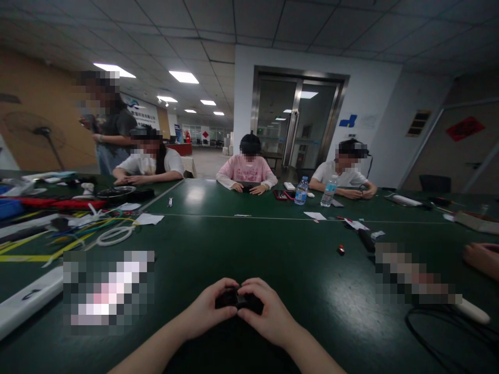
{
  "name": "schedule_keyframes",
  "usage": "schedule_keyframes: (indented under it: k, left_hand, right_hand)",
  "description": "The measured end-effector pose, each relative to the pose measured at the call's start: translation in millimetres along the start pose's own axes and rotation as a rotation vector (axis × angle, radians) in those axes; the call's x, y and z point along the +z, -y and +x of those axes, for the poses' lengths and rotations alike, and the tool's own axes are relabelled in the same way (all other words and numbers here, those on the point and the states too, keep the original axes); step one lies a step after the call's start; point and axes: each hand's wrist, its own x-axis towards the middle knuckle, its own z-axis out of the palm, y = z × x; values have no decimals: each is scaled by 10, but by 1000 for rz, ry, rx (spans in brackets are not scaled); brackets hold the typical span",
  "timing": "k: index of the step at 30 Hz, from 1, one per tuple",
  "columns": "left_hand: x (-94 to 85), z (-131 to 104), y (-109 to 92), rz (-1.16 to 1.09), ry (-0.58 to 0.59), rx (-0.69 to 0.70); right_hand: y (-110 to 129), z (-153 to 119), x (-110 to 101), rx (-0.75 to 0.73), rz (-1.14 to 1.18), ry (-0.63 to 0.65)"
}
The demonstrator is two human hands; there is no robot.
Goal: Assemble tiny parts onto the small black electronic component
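Observation:
A small, dark black object (243, 300) is between my two hands, low in the middle of the view over the green table (187, 249). My left hand (210, 309) curls round its left end, thumb at the near side and fingers over the far side. On the other end, my right hand (268, 314) grips it in the same way. The two thumb tips nearly meet in front of it. Much of the object is covered by fingers, and its kind cannot be made out.
Two water bottles (301, 191) stand at the far side, near seated people. A small red item (341, 250) lies right of centre. Cables and a coiled white cord (114, 236) clutter the left, beside a long white bar (31, 301). A black cable (421, 332) loops at right.

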Motion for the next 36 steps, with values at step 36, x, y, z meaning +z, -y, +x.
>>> schedule_keyframes:
  k: [36]
  left_hand:
    - [-38, -33, -55, -54, 22, -84]
  right_hand:
    - [-141, -4, -195, 118, 371, -310]
